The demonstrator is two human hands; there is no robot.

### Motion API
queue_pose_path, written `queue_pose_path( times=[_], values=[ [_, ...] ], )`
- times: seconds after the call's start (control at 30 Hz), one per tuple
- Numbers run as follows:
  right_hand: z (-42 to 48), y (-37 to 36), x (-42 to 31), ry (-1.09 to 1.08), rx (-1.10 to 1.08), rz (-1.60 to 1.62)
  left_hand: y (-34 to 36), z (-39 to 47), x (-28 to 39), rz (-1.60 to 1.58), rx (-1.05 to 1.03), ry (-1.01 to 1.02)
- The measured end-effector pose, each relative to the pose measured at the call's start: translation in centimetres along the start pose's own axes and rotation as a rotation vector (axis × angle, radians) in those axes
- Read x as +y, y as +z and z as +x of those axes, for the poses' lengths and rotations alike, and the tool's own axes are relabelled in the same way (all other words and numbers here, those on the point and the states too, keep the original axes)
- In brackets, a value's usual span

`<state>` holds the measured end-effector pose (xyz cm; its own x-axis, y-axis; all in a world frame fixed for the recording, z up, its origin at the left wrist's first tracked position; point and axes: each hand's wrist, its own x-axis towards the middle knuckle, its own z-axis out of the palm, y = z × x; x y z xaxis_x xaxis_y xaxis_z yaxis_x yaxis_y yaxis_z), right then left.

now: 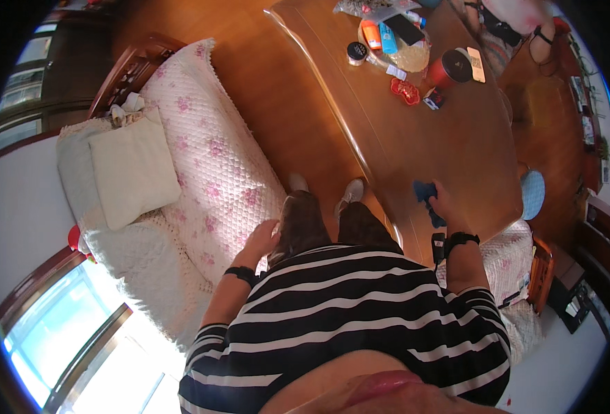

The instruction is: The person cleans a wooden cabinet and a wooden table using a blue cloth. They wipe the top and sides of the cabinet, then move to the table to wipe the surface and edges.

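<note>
A crumpled dark blue cloth (427,197) lies on the brown wooden table (439,139), near its close end. My right hand (443,202) grips it from the right, with the fingers partly hidden. Beside my left thigh hangs my left hand (261,241), next to the edge of a bench seat under a floral quilted cover (214,171). Nothing shows in that hand, and its fingers are loosely bent.
Toward the table's far end stand a red canister with a black lid (451,67), a phone (475,64), a red flower-shaped dish (405,91), an orange bottle (371,35) and a round-lidded jar (356,53). Another person's arm (542,44) is beyond. A blue stool (533,194) stands right.
</note>
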<state>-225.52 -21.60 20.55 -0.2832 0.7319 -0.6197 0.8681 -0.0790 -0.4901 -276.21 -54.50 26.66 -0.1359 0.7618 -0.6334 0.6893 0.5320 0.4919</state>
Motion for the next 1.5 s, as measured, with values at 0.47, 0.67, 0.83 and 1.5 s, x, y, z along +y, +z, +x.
queue_pose_path(
  times=[0.47, 0.67, 0.83, 1.5],
  values=[
    [5.7, 14.3, 5.3, 0.526, 0.34, 0.004, -9.4, 23.6, -3.8, 0.36, -0.296, 0.384],
    [11.4, 23.6, -12.1, 0.323, 0.662, -0.29, -10.9, 26.8, -6.2, 0.446, -0.358, 0.572],
    [15.1, 20.9, -18.5, 0.073, 0.627, -0.377, -12.1, 31.0, -6.1, 0.458, -0.328, 0.668],
    [6.7, 33.4, -14.7, 0.221, 1.164, 0.303, -12.4, 33.2, -15.2, 0.431, 0.202, 1.463]
  ],
)
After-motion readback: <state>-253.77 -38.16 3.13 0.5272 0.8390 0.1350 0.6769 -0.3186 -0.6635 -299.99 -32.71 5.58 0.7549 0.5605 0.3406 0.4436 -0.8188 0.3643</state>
